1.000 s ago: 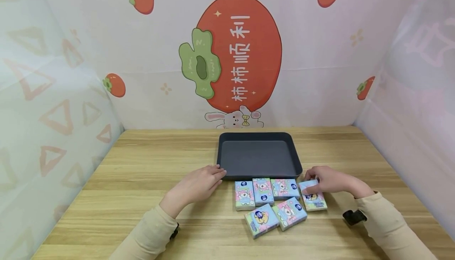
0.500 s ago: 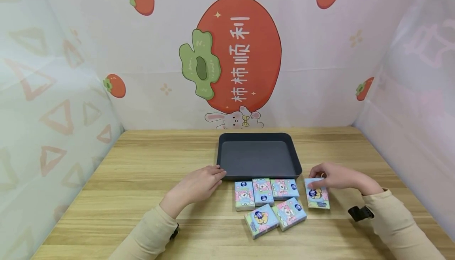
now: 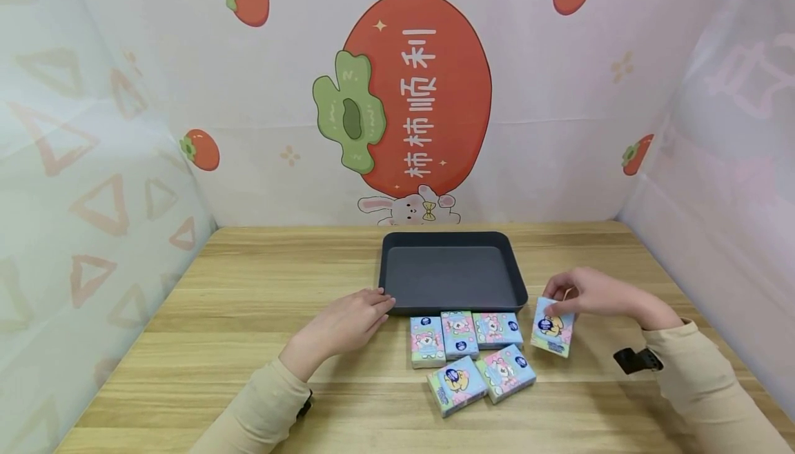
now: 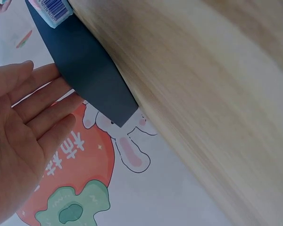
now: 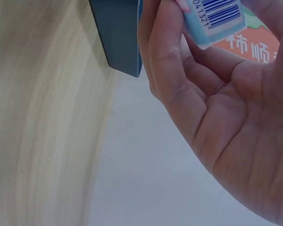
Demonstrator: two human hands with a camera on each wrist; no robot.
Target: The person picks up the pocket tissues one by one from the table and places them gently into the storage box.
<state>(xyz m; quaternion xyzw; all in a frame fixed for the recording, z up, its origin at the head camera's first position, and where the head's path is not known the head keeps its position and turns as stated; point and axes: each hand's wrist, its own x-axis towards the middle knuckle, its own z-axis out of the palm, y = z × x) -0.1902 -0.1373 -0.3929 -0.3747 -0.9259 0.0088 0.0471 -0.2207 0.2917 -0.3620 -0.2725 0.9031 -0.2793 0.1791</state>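
My right hand (image 3: 599, 294) pinches a small pocket tissue pack (image 3: 551, 333), blue and pink with a yellow cartoon figure, between thumb and fingers. It is tilted and raised to the right of the dark grey baking tray (image 3: 444, 274). In the right wrist view, the barcode end of the pack (image 5: 219, 14) shows beside the curled fingers. At the tray's front left corner rests my left hand (image 3: 344, 319), its fingertips on the rim. The left wrist view has those fingers straight against the tray's side (image 4: 89, 61).
Along the tray's front edge lie three more tissue packs in a row, the left one (image 3: 428, 343) upright. Two others (image 3: 457, 385) lie slanted nearer the front. A printed cloth backdrop (image 3: 261, 95) stands behind the wooden table (image 3: 279, 261).
My right hand has drawn its tissue pack right, away from the row, then lifted it up and tilted it. My left hand and the tray have stayed in place.
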